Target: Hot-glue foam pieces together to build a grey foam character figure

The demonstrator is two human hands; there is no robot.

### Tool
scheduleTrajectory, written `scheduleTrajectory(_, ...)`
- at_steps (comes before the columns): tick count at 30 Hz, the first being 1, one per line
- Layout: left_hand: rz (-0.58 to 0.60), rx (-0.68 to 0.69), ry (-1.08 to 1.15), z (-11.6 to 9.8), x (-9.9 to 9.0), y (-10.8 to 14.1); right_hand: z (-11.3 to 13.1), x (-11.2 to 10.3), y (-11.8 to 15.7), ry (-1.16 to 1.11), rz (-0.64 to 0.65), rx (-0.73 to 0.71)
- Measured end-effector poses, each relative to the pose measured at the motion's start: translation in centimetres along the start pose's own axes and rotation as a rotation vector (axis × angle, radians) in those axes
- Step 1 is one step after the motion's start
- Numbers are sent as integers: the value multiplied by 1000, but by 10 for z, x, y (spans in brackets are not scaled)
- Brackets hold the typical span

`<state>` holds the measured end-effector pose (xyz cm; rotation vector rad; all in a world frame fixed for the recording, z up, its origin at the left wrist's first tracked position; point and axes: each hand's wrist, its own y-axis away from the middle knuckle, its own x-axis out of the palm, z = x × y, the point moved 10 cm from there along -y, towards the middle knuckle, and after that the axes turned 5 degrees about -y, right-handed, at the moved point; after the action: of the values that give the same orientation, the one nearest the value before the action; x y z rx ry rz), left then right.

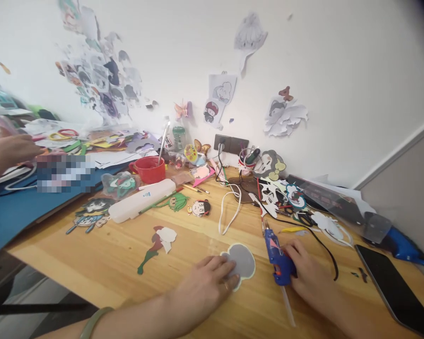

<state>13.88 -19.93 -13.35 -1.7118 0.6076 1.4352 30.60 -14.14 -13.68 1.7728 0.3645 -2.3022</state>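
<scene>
Resting left hand (210, 282) on gray cutout (245, 260), lying flat on tabletop (109, 254); not gripping it. Grasping blue glue gun (278, 259) in right hand (309, 270), just right of cutout, pointing nozzle (266, 225) toward wall (325, 66).

Glue gun (278, 261) between cutout (244, 261) at left and phone (392, 285) at right, case (143, 200) farther back leftward on the table (102, 263).

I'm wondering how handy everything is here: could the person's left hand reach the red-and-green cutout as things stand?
Probably yes: nothing seems to stand between the left hand and the red-and-green cutout on the wooden tabletop. The hand rests on the grey cutout, so it would likely lift off first.
</scene>
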Motion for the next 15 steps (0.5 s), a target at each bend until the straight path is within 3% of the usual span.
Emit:
scheduleTrajectory(6,32,-62,-131,-14,11,-20,1,-51,-7,-379,-418,-128)
scheduleTrajectory(9,73,-44,-53,-9,12,-36,2,-61,-13,-489,-489,-105)
scheduleTrajectory(12,27,-97,114,9,8,-56,2,-63,-17,-547,-515,-85)
scheduleTrajectory(15,50,-132,238,21,18,-72,-9,-66,-14,-587,-576,-58)
